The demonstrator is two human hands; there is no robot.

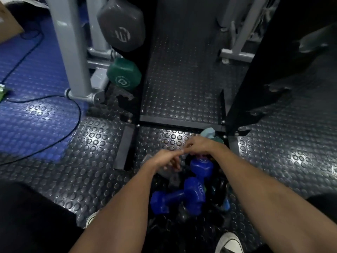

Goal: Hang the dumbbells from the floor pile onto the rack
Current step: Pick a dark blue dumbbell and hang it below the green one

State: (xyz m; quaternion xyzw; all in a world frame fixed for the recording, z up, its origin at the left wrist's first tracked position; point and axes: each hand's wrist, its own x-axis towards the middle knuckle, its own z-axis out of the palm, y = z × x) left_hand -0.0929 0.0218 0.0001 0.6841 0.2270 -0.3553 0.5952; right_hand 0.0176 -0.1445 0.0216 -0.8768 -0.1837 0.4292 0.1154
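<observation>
Both arms reach forward and down from 6 o'clock over the pile of dumbbells [184,190] on the studded black floor [91,179]. The left hand [165,158] and right hand [199,146] meet just above the far edge of the pile, fingertips close together or touching; motion blur hides the fingers, so I cannot tell whether either hand grips anything. Just below the hands lie two blue dumbbells: the upper blue dumbbell [201,166] stands tilted with a hexagonal end facing up, and the lower blue dumbbell [177,198] lies across the pile, handle running toward 9 o'clock. Darker weights sit beneath them, too dim to make out. A pale teal piece [208,133] shows just past the right hand at 12 o'clock. The black rack [182,123] frames the floor beyond, its base bar crossing just past the hands. On its left upright, toward 11 o'clock, hang a grey dumbbell [122,24] and, below it, a green dumbbell [125,74]. A white shoe [229,242] shows at 5 o'clock.
</observation>
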